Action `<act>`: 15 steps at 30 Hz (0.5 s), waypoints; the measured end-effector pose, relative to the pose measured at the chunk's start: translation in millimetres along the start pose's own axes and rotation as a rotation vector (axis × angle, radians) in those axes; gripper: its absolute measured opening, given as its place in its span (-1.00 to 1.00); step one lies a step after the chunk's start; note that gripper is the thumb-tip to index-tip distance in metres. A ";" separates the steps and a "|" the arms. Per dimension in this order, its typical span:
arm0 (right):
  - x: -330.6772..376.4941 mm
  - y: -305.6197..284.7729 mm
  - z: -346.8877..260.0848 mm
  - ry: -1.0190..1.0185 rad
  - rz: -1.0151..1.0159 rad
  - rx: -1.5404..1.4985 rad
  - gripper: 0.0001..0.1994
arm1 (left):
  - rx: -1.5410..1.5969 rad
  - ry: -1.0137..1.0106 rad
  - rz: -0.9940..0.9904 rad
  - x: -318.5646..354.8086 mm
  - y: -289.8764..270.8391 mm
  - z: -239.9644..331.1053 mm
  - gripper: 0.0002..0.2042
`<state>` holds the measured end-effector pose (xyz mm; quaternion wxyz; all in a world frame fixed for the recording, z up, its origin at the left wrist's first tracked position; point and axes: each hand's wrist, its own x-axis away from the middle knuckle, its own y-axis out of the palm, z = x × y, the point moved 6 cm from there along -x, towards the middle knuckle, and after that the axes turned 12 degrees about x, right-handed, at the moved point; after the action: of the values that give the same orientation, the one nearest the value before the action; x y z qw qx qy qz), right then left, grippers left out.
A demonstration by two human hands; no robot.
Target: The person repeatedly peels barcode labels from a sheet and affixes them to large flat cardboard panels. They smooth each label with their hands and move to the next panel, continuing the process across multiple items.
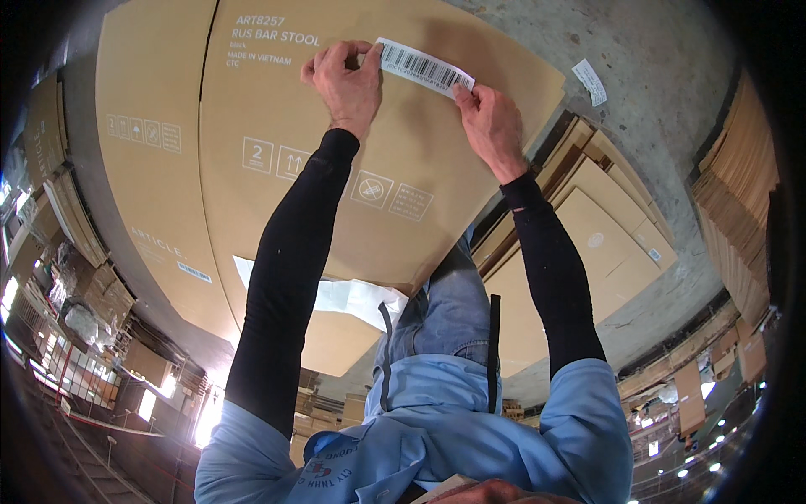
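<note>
A white barcode label [426, 67] is stretched between my two hands over a large brown cardboard box [336, 235]. My left hand [346, 84] pinches the label's left end between thumb and fingers. Its right end is gripped by my right hand [490, 126], thumb on top. The strip slants down toward the right and casts a shadow on the cardboard; whether it touches the box I cannot tell. White printed text and handling symbols mark the box face. White sheets [357, 301] lie along the box's near edge, partly behind my left forearm.
Flat cardboard cartons [579, 252] are stacked to the right of my legs. A small white printed slip [589, 82] lies on the grey concrete floor [504, 29] beyond the box. More stacked cardboard [739, 185] stands at the far right, and further piles [75, 210] line the left.
</note>
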<state>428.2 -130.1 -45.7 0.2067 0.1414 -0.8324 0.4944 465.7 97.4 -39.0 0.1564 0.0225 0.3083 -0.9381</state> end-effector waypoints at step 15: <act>-5.2 -1.4 1.0 0.034 -0.047 -0.038 -0.55 | -0.086 0.083 0.006 1.9 -0.2 1.9 -0.73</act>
<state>433.1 -131.5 -47.6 0.2349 0.1485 -0.8345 0.4758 463.9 95.8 -37.5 0.1470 0.0557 0.3547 -0.9217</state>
